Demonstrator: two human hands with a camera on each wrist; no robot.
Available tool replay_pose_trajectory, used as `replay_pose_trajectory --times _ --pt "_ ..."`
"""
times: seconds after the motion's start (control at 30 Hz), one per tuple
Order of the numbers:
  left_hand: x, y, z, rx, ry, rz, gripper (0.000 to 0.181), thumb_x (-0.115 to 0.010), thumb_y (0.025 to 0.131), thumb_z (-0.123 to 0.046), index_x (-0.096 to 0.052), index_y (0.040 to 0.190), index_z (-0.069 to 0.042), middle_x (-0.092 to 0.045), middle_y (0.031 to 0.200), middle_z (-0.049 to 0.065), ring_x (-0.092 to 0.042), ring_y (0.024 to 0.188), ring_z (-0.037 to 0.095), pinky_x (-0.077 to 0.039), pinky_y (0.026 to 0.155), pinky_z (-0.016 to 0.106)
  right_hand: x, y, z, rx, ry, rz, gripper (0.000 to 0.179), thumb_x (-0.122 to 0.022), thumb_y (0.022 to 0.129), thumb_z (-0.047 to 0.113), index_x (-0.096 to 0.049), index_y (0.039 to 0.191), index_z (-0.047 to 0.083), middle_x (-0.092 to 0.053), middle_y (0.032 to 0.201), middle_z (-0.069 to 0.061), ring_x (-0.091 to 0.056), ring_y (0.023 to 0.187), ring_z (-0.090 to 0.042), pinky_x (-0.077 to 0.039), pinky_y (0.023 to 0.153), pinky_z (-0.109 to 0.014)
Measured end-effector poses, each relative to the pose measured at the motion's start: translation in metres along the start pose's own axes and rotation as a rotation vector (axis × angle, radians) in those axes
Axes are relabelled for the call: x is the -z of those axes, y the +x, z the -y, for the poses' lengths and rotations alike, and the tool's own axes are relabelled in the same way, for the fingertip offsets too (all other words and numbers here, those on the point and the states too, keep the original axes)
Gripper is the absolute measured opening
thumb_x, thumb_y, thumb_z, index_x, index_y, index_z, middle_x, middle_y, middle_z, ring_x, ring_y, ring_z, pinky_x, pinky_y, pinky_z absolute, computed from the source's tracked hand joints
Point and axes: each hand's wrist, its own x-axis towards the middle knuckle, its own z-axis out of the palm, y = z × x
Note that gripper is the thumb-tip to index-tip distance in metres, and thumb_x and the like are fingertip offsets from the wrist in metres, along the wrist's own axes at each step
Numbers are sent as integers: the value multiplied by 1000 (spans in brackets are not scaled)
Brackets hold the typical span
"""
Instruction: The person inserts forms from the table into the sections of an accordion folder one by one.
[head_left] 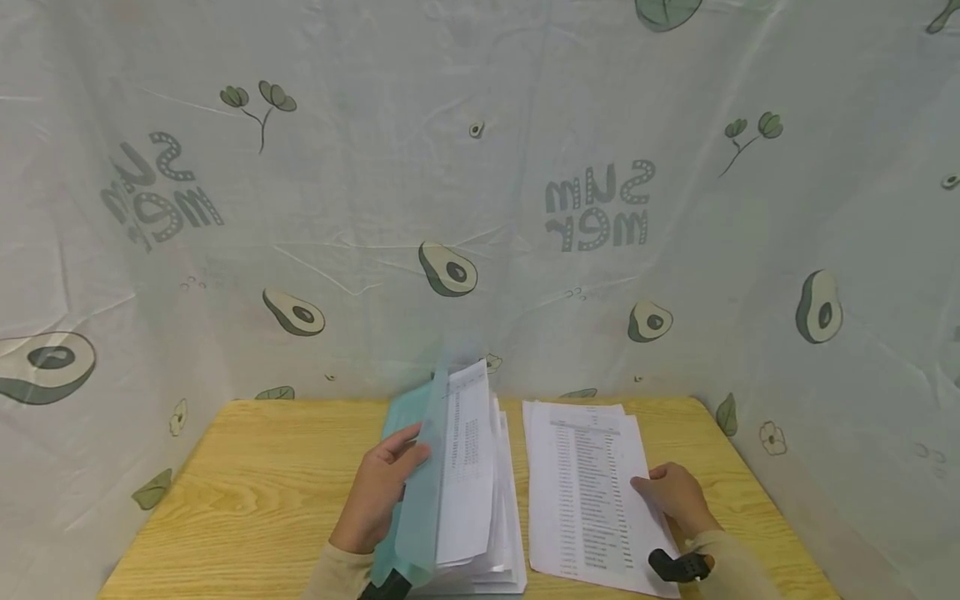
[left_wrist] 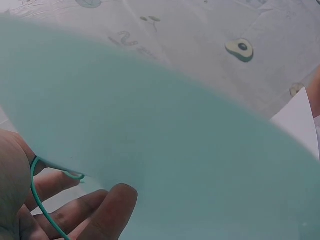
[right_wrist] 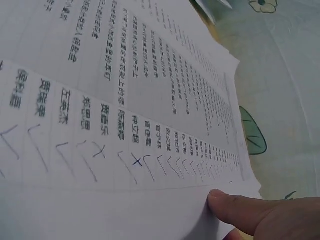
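Observation:
A teal plastic folder (head_left: pixel 420 517) stands propped at the middle of the table, its cover lifted and a thick stack of white papers (head_left: pixel 468 475) beside it, inside the folder. My left hand (head_left: pixel 382 492) grips the lifted cover by its left side; a thin teal elastic cord (left_wrist: pixel 37 195) loops across that hand in the left wrist view. To the right lie loose printed sheets (head_left: pixel 588 492), a list in columns. With thumb and fingers, my right hand (head_left: pixel 675 496) pinches their right edge. Handwritten ticks and a few crosses run down the top sheet (right_wrist: pixel 100 125) in the right wrist view.
The wooden table (head_left: pixel 247 492) extends to the left of the folder and to the right of the sheets. A pale curtain (head_left: pixel 360 167) printed with avocados and leaves hangs behind the table and along both sides. Dark bands sit on both wrists.

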Motion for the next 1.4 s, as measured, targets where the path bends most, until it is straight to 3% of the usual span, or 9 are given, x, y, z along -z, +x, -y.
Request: replay_pose_trajectory --times 0.23,0.53,0.8,1.03,1.4 --pt "3 -1 -4 -9 12 -1 50 -70 100 -19 -57 146 -4 -67 133 19 -70 91 17 -57 66 28 -2 7 -2 11 -8 27 40 -75 92 22 -60 103 -12 -60 92 -20 -55 87 -33 -44 72 -37" --pt "5 -2 -2 11 4 -1 50 -70 100 -18 -58 146 -4 -67 132 17 -67 83 11 -52 60 23 -3 12 -5 -32 -3 60 42 -74 93 23 -56 107 -12 -57 93 -19 -54 88 -32 -44 73 -38" --pt "4 -1 0 9 -21 23 50 -68 100 -18 -56 147 -4 -67 132 18 -71 92 21 -59 68 33 1 16 -13 -26 -4 94 43 -75 93 23 -56 108 -12 -58 93 -20 -55 88 -33 -44 75 -40" --pt "4 1 1 17 -6 12 50 -68 100 -17 -57 147 -5 -68 131 17 -70 89 17 -55 64 27 6 16 -8 -31 0 117 36 -75 93 21 -56 103 -8 -56 91 -17 -54 87 -30 -41 74 -38" --pt "3 2 1 34 6 22 52 -69 100 -21 -55 148 -4 -67 133 18 -71 94 20 -59 70 33 9 19 -10 -30 -11 143 32 -76 92 20 -57 99 -5 -53 89 -14 -52 88 -29 -39 74 -38"
